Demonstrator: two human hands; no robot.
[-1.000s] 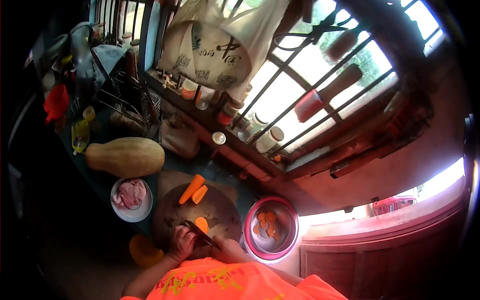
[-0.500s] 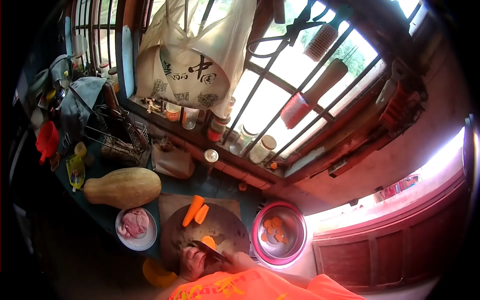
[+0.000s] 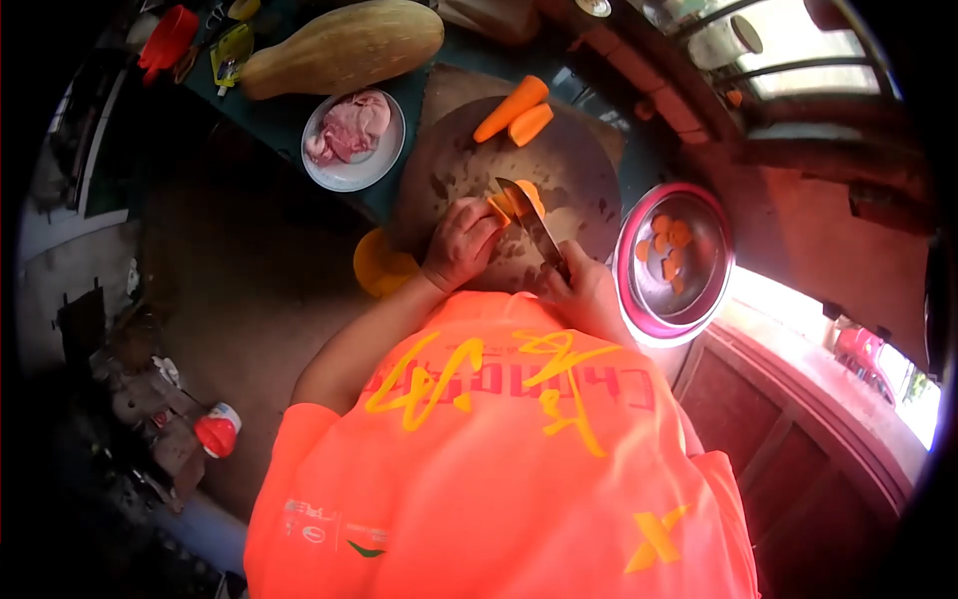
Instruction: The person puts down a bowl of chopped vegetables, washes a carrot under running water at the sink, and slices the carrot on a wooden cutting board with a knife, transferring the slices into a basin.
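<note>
On a round, wet cutting board (image 3: 569, 190), my left hand (image 3: 464, 243) has its fingers closed on a piece of carrot (image 3: 501, 209). My right hand (image 3: 584, 290) grips the handle of a kitchen knife (image 3: 535, 226). The blade points away from me and lies beside the held piece, with cut carrot slices (image 3: 532, 193) partly behind it. Farther back on the board are a longer carrot piece (image 3: 511, 108) and a shorter carrot piece (image 3: 531, 125).
To the right, a metal bowl with carrot slices sits inside a pink basin (image 3: 627, 285). A plate (image 3: 349, 185) of raw meat (image 3: 351, 128) stands at the left, with a large squash (image 3: 344, 48) behind it. An orange-yellow round object (image 3: 381, 264) is below the board's left edge.
The view has tilted down, so the window has mostly left the frame and my shirt shows more. The carrot under the knife now appears as a held piece and slices on either side of the blade.
</note>
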